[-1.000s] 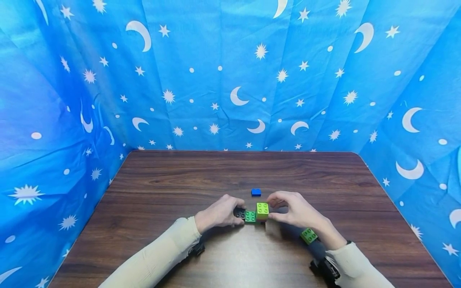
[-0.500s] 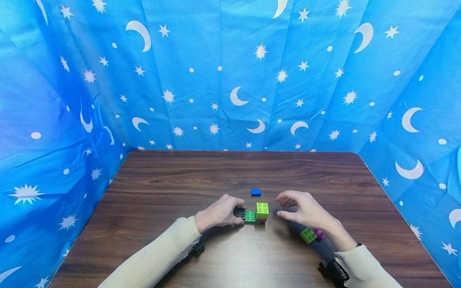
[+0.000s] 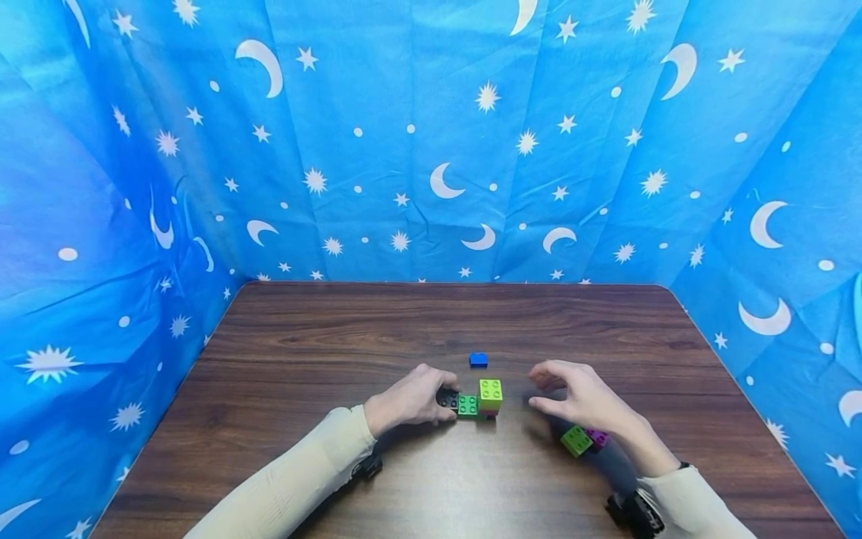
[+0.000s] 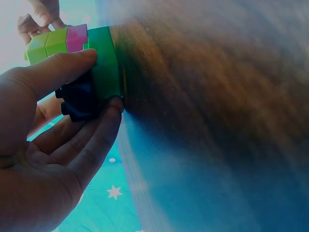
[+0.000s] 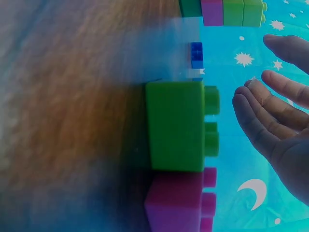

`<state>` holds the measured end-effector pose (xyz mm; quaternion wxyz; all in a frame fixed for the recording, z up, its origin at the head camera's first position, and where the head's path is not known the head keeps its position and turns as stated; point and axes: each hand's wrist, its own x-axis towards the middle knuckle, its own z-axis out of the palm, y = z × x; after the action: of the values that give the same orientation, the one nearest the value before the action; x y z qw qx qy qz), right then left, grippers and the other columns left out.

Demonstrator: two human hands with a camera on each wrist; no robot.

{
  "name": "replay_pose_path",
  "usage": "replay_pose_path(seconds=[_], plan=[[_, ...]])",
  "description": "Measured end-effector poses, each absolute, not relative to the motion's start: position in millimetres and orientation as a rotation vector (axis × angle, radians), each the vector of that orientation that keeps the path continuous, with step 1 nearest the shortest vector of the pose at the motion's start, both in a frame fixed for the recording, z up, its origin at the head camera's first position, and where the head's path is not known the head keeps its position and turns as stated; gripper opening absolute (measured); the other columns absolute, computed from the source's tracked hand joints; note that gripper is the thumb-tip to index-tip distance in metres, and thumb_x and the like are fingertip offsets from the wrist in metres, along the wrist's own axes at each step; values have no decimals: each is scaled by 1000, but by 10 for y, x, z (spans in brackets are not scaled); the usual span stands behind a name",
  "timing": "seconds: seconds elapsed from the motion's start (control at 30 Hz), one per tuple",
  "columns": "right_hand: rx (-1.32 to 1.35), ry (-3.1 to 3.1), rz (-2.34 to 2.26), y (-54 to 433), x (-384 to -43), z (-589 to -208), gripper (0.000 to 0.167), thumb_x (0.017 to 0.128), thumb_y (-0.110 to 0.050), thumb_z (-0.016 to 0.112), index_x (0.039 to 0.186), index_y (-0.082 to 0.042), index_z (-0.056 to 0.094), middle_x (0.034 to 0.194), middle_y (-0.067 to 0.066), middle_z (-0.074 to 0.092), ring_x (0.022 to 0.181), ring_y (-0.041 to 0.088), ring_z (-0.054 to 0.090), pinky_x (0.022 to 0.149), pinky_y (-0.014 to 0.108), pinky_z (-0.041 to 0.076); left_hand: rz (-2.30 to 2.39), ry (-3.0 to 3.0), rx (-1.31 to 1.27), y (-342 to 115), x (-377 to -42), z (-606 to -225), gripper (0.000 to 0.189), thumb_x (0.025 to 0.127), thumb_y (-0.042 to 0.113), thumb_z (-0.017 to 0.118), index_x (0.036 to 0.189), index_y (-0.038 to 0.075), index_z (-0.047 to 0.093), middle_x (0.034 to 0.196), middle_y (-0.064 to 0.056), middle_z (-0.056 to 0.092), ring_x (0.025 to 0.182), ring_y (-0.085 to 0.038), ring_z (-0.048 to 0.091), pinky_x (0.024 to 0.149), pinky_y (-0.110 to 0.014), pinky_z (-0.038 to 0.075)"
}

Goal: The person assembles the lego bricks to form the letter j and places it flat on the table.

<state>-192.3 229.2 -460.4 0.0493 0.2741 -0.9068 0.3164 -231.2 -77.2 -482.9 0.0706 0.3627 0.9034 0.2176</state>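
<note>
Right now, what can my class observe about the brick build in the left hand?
The brick build looks like smooth plastic and stands upright. A green base appears to rest on the table; a black brick sits at its left end, green studs show midway, and at the right end a pink brick carries two stacked lime bricks. The left hand pinches its black end.

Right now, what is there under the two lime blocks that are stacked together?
Directly under the lime blocks is a pink block, and below that a green block. Their joined faces are covered, so I cannot see those.
</note>
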Motion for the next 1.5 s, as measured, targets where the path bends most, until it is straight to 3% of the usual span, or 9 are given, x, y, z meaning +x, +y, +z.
replay_pose_path(seconds=[0.27,1.5], plan=[[785,-2794,898,2376,-1887,-4645,34,82,-24,78,110,-8,66,100,5,71,87,15,68,76,37,56,656,2716,1095,-766,-2301,-4834,32,77,25,82,105,14,69,92,4,71,74,-1,58,69,-16,48],[735,-2872,824,2658,-1740,-4720,33,82,-26,78,108,-8,67,100,2,70,88,18,67,73,35,55,638,2727,1113,-775,-2310,-4824,35,78,25,82,108,13,69,96,2,72,77,-2,59,71,-16,49]])
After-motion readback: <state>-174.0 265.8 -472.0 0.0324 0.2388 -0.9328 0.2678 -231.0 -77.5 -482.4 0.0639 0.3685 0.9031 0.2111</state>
